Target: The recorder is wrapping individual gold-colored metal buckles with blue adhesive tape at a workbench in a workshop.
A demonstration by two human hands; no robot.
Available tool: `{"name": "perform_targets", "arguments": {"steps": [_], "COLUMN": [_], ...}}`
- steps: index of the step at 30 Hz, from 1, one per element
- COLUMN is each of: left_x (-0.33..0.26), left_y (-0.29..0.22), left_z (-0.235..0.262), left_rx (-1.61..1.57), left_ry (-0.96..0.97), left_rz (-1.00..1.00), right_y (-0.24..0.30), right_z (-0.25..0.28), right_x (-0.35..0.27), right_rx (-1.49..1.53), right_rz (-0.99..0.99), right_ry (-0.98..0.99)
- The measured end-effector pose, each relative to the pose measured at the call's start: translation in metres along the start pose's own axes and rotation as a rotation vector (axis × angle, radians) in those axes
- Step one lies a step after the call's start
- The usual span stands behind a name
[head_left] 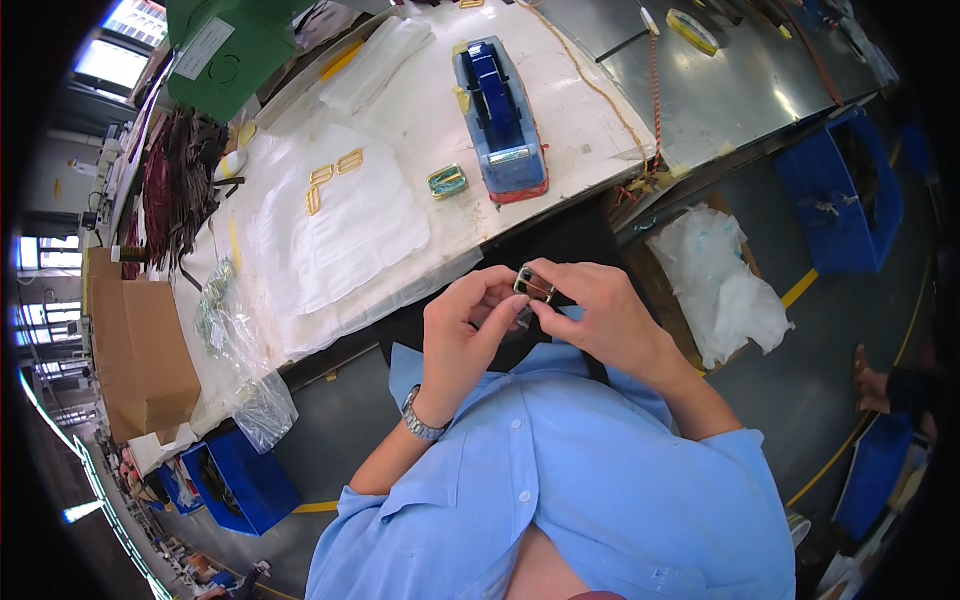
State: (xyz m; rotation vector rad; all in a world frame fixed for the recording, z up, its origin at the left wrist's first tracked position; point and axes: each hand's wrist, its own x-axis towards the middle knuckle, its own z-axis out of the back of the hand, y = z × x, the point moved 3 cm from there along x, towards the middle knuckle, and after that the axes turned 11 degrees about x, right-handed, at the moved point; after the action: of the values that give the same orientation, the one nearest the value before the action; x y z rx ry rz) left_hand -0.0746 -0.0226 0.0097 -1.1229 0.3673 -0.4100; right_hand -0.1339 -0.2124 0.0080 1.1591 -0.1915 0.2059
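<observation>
In front of my chest, a small rectangular metal buckle (535,286) is pinched between both hands, over the table's near edge. My left hand (466,322) is closed, its thumb and fingertips at the buckle's left side. From the other side, the thumb and forefinger of my right hand (600,310) grip its frame. What lies behind the buckle is partly hidden by my fingers. On the white table beyond lies a small gold-edged bundle (447,182) with green in it. Several gold rectangular buckles (349,161) rest farther left on a white sheet (350,230).
A blue tape dispenser (505,130) stands on the table ahead. Left are a cardboard box (145,350), clear plastic bags (262,410) and a green box (225,60). To the right are a bin with white plastic (715,280) and a blue crate (835,190). Someone's foot (870,380) shows far right.
</observation>
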Motion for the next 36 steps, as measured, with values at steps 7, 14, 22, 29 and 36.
{"name": "perform_targets", "arguments": {"steps": [7,14,22,29,36], "left_x": [-0.001,-0.003,0.054,0.114,0.108], "left_y": [-0.013,-0.011,-0.013,0.018,0.014], "left_z": [0.030,0.038,0.081,0.086,0.080], "left_rx": [0.398,0.512,0.521,0.718,0.687], "left_ry": [0.049,0.198,-0.210,-0.314,-0.293], "left_rz": [-0.488,-0.593,-0.494,-0.470,-0.383], "right_y": [0.008,0.019,0.021,0.014,-0.017], "right_z": [-0.016,-0.019,-0.006,0.018,0.044], "right_x": [0.000,0.004,0.024,0.021,0.080], "right_rx": [0.043,-0.067,0.039,0.292,0.270], "right_rz": [-0.017,-0.176,-0.014,-0.128,-0.120], "right_ry": [0.114,0.276,-0.077,-0.430,-0.480]}}
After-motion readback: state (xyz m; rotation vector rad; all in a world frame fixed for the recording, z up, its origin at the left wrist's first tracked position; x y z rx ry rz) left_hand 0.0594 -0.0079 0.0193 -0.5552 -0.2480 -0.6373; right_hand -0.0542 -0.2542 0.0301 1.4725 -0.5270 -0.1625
